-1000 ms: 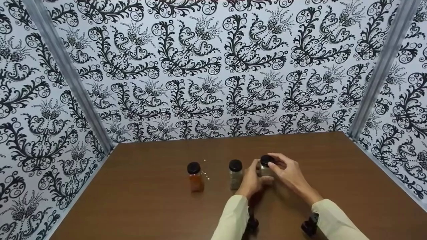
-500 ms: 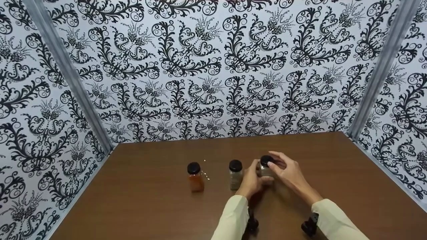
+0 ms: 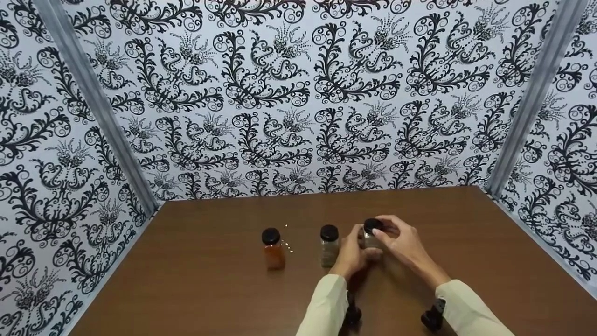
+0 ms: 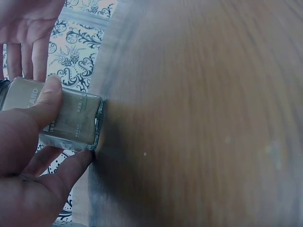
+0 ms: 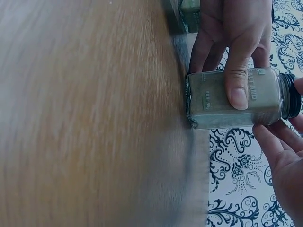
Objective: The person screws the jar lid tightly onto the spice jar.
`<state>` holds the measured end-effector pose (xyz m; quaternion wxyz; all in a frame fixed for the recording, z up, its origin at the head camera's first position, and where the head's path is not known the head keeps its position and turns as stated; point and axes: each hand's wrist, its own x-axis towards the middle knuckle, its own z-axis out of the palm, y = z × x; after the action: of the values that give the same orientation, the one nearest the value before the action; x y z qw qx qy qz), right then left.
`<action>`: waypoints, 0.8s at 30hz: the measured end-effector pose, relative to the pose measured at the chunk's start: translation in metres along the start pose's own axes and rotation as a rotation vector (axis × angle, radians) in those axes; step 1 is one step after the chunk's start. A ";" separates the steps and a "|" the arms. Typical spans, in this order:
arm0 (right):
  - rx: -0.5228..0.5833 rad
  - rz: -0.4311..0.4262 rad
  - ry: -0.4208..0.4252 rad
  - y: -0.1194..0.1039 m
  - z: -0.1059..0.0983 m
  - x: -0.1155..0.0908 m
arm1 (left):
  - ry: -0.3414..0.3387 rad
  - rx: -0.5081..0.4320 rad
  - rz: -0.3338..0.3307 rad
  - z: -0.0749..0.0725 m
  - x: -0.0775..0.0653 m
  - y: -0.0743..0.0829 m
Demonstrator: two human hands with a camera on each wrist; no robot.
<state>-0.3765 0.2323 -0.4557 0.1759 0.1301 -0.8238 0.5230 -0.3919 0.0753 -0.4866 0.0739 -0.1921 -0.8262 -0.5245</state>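
Observation:
A glass spice jar (image 5: 218,97) of pale greenish-grey powder with a black lid (image 3: 372,226) stands upright at the table's right-centre. My left hand (image 3: 352,252) grips its body, the thumb pressed across the raised lettering in both wrist views. At the lid, my right hand (image 3: 405,240) holds on with thumb and fingers; in the right wrist view its fingertips (image 5: 298,85) touch the lid's edge. Just left of my left hand stands a second jar of greyish-green contents (image 3: 329,246), capped in black. Farther left is a black-capped jar of orange-red spice (image 3: 274,254).
Small pale crumbs (image 3: 287,245) lie beside the orange-red jar. The brown wooden table (image 3: 210,289) meets a patterned black-and-white wall (image 3: 289,116) at its back edge. Black wrist devices (image 3: 433,317) sit below both cuffs.
My right-hand thumb and fingers have shifted slightly around the black lid. My left hand stays on the jar's body, and the other two jars have not moved.

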 end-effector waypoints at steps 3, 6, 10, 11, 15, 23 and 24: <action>-0.001 0.001 -0.012 -0.001 -0.001 -0.001 | -0.001 -0.003 -0.008 0.000 0.000 0.001; -0.032 -0.008 -0.018 -0.001 -0.002 -0.001 | -0.014 -0.008 -0.022 -0.001 0.001 0.002; -0.060 -0.021 -0.019 0.000 -0.003 -0.002 | -0.031 -0.026 -0.039 -0.001 0.001 0.003; -0.059 -0.022 -0.018 0.001 -0.003 -0.002 | -0.028 -0.028 -0.032 -0.001 0.001 0.003; -0.049 -0.008 -0.011 0.002 -0.001 -0.002 | -0.021 -0.019 -0.004 0.000 0.000 0.002; -0.011 0.014 -0.008 0.001 -0.001 0.000 | -0.027 -0.034 -0.007 -0.001 0.000 0.002; -0.014 0.013 -0.009 0.001 -0.001 -0.001 | -0.030 -0.035 -0.015 -0.001 0.000 0.002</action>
<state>-0.3764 0.2342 -0.4565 0.1699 0.1257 -0.8291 0.5176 -0.3914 0.0753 -0.4848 0.0540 -0.1950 -0.8194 -0.5363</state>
